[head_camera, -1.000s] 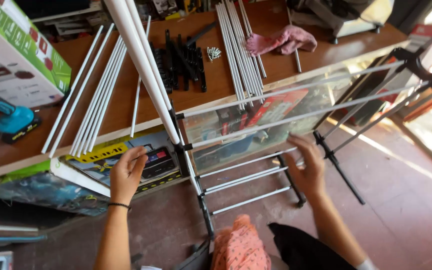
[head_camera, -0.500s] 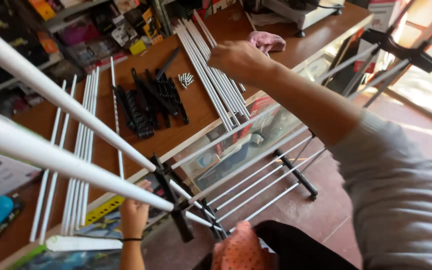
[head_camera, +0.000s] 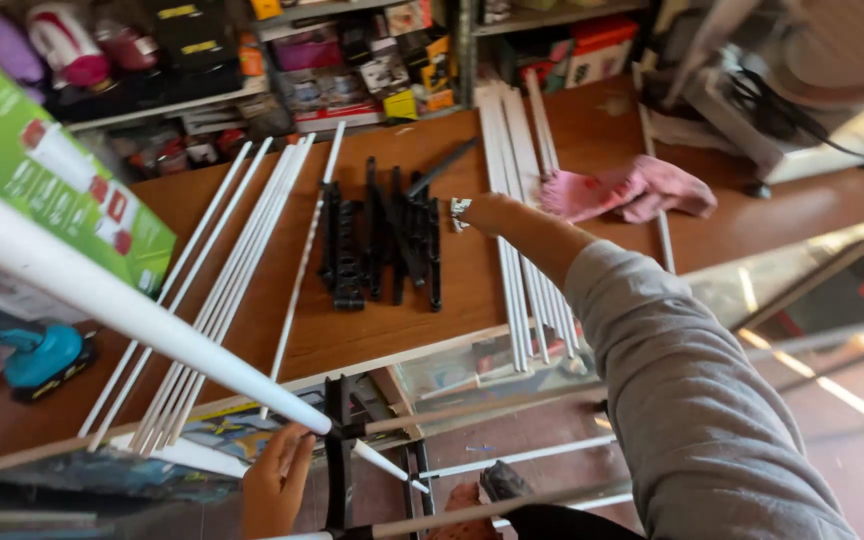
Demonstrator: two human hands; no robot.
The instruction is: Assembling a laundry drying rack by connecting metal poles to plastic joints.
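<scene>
Head view over a wooden desk (head_camera: 472, 290), read from its left end to its right. At the far left of the desk lie a teal power tool (head_camera: 37, 355) and a green box (head_camera: 62, 190). Below the desk's front edge the left hand (head_camera: 274, 480) grips the black joint (head_camera: 337, 440) of a rack frame, fingers curled round it; a thick white tube (head_camera: 122, 300) rises from that joint toward the camera. On the desk beside the box lies a fan of thin white rods (head_camera: 222, 290). At the desk's middle sits a heap of black connectors (head_camera: 382, 245). Just right of the heap the right hand (head_camera: 492, 212) reaches across, fingers pinched on a small silver part (head_camera: 460, 212), over a second rod bundle (head_camera: 517, 200). A pink cloth (head_camera: 627, 190) lies on the desk further right. A fan (head_camera: 802, 70) stands at the desk's right end.
</scene>
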